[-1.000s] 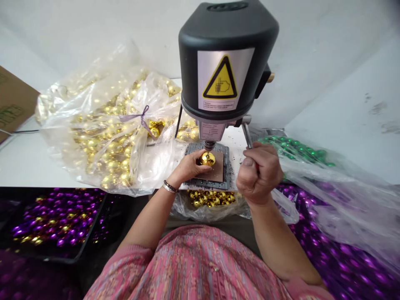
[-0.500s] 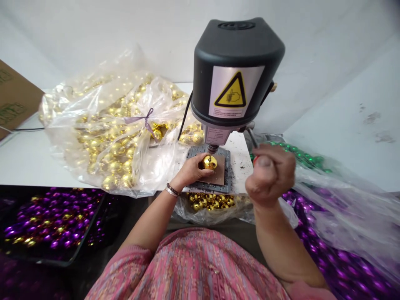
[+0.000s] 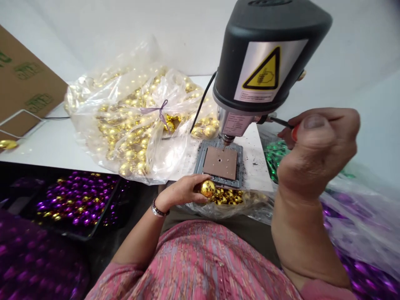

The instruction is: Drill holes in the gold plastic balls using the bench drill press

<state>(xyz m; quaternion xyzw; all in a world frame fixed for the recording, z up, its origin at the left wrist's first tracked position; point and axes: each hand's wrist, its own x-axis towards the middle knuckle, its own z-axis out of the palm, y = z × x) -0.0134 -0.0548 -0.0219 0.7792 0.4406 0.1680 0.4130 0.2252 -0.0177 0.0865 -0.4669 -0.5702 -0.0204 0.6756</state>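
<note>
My left hand (image 3: 179,192) is shut around a shiny gold bauble (image 3: 208,188), holding it just in front of the bench drill's base. The black bench drill (image 3: 265,62) stands above a grey base plate (image 3: 218,183) topped by a brown pad (image 3: 219,163) with a small hole in it. Its bit (image 3: 225,141) points down, a little above the pad, and nothing lies under it. My right hand (image 3: 317,148) is closed in a fist around the drill's dark lever (image 3: 281,121), whose red grip is mostly hidden by my fingers.
A clear plastic bag of gold baubles (image 3: 134,125) lies left of the drill, and a bag of gold baubles (image 3: 226,196) sits below the bench edge. A tray of purple baubles (image 3: 78,200) is at lower left, green baubles (image 3: 275,158) at right, and a cardboard box (image 3: 25,75) at far left.
My left hand has drawn the gold bauble off the pad towards me, leaving the pad bare. My right hand has moved up and to the right, and the view has shifted.
</note>
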